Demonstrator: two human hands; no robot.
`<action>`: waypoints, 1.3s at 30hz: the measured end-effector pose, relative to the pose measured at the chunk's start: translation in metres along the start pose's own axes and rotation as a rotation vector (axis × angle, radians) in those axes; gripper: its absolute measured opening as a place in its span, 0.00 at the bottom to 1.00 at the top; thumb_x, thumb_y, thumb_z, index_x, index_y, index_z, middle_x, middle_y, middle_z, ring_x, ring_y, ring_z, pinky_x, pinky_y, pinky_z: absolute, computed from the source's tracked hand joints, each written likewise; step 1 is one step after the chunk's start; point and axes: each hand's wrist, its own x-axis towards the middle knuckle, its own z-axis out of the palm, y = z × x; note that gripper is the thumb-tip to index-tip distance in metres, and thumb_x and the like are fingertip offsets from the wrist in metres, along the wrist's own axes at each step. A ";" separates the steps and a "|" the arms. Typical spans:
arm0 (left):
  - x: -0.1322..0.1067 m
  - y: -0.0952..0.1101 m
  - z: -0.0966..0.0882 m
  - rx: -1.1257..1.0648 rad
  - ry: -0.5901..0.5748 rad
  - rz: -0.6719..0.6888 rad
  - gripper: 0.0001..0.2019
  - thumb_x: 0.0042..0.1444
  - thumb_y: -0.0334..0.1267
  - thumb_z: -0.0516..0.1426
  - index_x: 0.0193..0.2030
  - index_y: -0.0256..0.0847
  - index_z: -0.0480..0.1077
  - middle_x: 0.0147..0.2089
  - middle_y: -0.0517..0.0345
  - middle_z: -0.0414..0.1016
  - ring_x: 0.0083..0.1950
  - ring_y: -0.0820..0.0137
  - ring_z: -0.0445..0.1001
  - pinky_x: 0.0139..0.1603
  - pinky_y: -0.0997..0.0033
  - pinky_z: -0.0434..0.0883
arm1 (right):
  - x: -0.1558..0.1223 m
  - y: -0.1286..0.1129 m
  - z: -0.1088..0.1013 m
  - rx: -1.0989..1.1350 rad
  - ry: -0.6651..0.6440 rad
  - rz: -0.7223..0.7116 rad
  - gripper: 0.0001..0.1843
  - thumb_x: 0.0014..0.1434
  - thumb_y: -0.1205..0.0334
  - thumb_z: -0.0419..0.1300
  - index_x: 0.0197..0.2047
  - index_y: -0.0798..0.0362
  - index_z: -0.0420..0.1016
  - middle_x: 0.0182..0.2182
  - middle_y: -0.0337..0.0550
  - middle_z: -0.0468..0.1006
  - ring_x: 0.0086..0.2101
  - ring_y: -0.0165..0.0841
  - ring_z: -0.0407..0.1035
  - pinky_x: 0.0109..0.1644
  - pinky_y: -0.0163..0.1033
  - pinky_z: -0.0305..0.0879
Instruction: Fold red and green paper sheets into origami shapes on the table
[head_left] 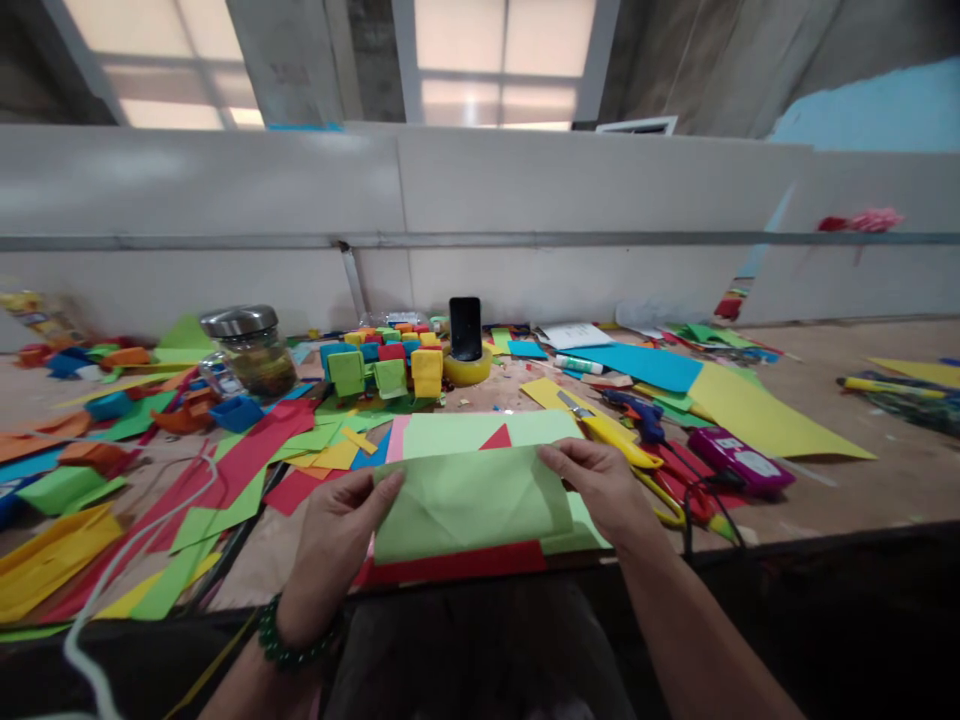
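A light green paper sheet (472,500) with fold creases is held at the near edge of the table, over other green sheets and a red sheet (457,565). My left hand (337,530) pinches its left edge near the top corner. My right hand (600,485) pinches its top right corner. Both hands have fingers closed on the paper. A green bead bracelet (289,645) sits on my left wrist.
Folded paper cubes (386,365) stand behind, next to a phone (465,328) propped in a yellow tape roll. A lidded glass jar (251,350) is at left. A yellow utility knife (607,430), glue gun (637,412), scissors (675,500) and purple box (739,460) lie right. Coloured paper scraps cover the table.
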 end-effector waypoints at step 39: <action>0.006 0.012 0.006 0.017 -0.045 0.088 0.18 0.50 0.47 0.61 0.19 0.37 0.66 0.19 0.65 0.54 0.24 0.77 0.51 0.26 0.76 0.55 | 0.023 0.025 -0.001 -0.105 0.220 -0.013 0.15 0.40 0.48 0.71 0.28 0.49 0.83 0.28 0.43 0.81 0.28 0.38 0.72 0.28 0.39 0.71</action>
